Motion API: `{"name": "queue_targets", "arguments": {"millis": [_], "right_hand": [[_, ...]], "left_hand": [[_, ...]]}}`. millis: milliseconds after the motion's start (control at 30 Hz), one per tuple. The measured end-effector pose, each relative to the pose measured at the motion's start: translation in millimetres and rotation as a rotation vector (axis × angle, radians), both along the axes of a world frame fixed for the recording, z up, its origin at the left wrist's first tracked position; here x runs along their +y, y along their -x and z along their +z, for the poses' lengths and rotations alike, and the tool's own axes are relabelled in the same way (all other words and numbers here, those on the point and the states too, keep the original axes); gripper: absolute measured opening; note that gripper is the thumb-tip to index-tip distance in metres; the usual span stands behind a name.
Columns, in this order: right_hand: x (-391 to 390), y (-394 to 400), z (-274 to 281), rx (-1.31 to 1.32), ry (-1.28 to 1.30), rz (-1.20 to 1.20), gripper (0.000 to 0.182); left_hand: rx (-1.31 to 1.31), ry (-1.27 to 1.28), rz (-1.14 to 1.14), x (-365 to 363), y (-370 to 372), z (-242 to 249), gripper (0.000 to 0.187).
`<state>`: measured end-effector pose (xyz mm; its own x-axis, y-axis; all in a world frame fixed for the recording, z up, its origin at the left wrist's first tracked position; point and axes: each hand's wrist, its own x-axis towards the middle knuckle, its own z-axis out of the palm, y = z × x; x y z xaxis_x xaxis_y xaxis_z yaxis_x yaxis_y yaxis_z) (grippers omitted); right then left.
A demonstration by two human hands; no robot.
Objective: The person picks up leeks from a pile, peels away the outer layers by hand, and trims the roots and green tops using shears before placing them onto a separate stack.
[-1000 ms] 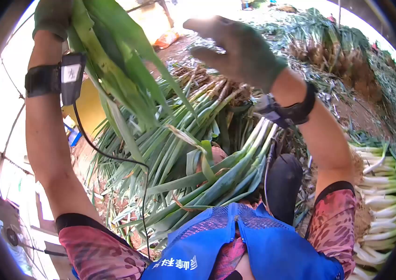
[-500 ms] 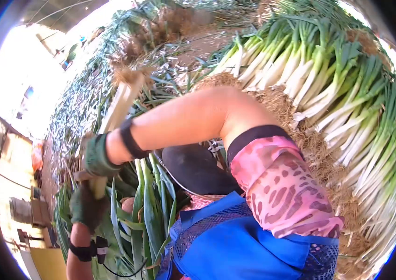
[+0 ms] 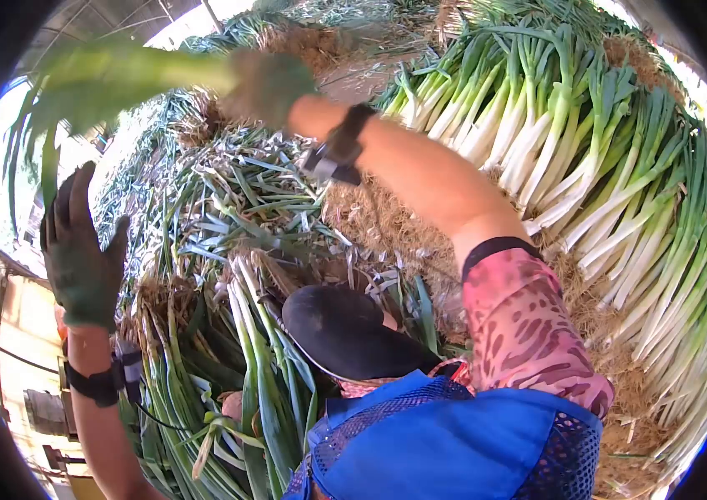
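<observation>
My right hand (image 3: 270, 87), in a dark green glove, is raised at the top and blurred by motion. It is closed around a leek (image 3: 120, 79), whose smeared green leaves stretch to the left. The root end is hidden in the blur at the hand. At the left, my left hand (image 3: 82, 258) is gloved and holds nothing, with its fingers stretched upward and thumb apart. It is just under the hanging leaf tips. Below lies a heap of untrimmed leeks (image 3: 262, 358) with brownish outer leaves.
Pale, cleaned leeks (image 3: 537, 142) lie in a long curved row at the right, above matted roots (image 3: 570, 275). Stripped leaves (image 3: 245, 196) litter the ground ahead. A dark rounded shape (image 3: 345, 333) is beside my blue vest (image 3: 445, 442).
My right hand has swung up and away with the leek, whose leaves now point left. My left hand has let go of the stalk, risen and opened.
</observation>
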<state>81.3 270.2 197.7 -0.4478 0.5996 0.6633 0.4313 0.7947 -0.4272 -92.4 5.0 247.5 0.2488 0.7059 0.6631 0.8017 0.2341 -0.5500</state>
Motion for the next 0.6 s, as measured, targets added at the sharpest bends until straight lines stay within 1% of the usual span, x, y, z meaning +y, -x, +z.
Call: {"name": "queue_targets", "arguments": {"millis": [33, 67, 100, 133, 167, 233, 267, 300, 333, 367, 400, 433, 467, 500, 533, 567, 600], "right_hand": [[34.5, -17.4, 0.3, 0.152, 0.019, -0.087, 0.041], [70.3, -36.7, 1.7, 0.257, 0.124, -0.095, 0.04], [89.3, -59.7, 9.5, 0.182, 0.203, -0.273, 0.049], [84.5, -88.9, 13.9, 0.323, 0.382, -0.32, 0.049], [145.1, -97.3, -9.4, 0.324, 0.187, -0.37, 0.042], [220.5, -127.0, -42.0, 0.462, 0.442, -0.632, 0.043], [257.3, -142.8, -71.0, 0.454, 0.515, -0.712, 0.045], [303.5, -160.7, -118.8, 0.443, 0.591, -0.794, 0.051], [407.4, -171.2, -223.2, 0.299, 0.438, -1.148, 0.057], [458.7, -224.3, -300.3, 0.331, 0.638, -0.929, 0.052], [432.6, -228.3, -291.1, -0.081, 0.707, -0.92, 0.055], [392.2, -222.9, -296.1, 0.115, 0.81, -1.029, 0.064], [351.7, -218.1, -303.1, 0.334, 0.882, -1.139, 0.074], [313.0, -209.5, -276.5, 0.321, 0.928, -1.062, 0.086], [302.6, -207.2, -266.6, 0.357, 0.938, -1.015, 0.086], [293.3, -207.3, -261.2, 0.389, 0.946, -0.973, 0.086], [286.6, -205.6, -251.1, 0.318, 0.979, -1.032, 0.078]], "left_hand": [[-0.111, 0.035, -0.012, 4.0, 3.5, -11.0, 0.069], [-0.164, 0.083, 0.018, 4.7, 9.8, -24.3, 0.069], [-0.217, 0.133, 0.045, 4.4, 18.8, -40.1, 0.069], [-0.275, 0.173, 0.067, 3.9, 35.6, -60.6, 0.07], [-0.333, 0.214, 0.089, 2.6, 55.2, -84.9, 0.07], [-0.532, 0.291, 0.24, -2.6, 82.7, -140.4, 0.07], [-0.673, 0.361, 0.311, -5.4, 93.9, -167.3, 0.07], [-0.814, 0.434, 0.382, -9.2, 105.0, -196.2, 0.071], [-0.742, 0.568, 0.363, -14.8, 121.4, -233.2, 0.071], [-0.665, 0.696, 0.343, -18.5, 135.7, -267.9, 0.071], [-0.844, 0.699, 0.363, -25.1, 140.7, -299.7, 0.07], [-1.023, 0.698, 0.383, -26.1, 140.2, -322.1, 0.068], [-1.224, 0.749, 0.499, -19.9, 130.3, -334.6, 0.065], [-1.423, 0.804, 0.626, -16.7, 123.1, -345.0, 0.062], [-1.428, 0.867, 0.622, -16.6, 128.2, -363.1, 0.059], [-1.406, 0.798, 0.522, -26.8, 136.2, -394.1, 0.058], [-1.511, 0.838, 0.55, -21.4, 134.2, -405.6, 0.064]]}}
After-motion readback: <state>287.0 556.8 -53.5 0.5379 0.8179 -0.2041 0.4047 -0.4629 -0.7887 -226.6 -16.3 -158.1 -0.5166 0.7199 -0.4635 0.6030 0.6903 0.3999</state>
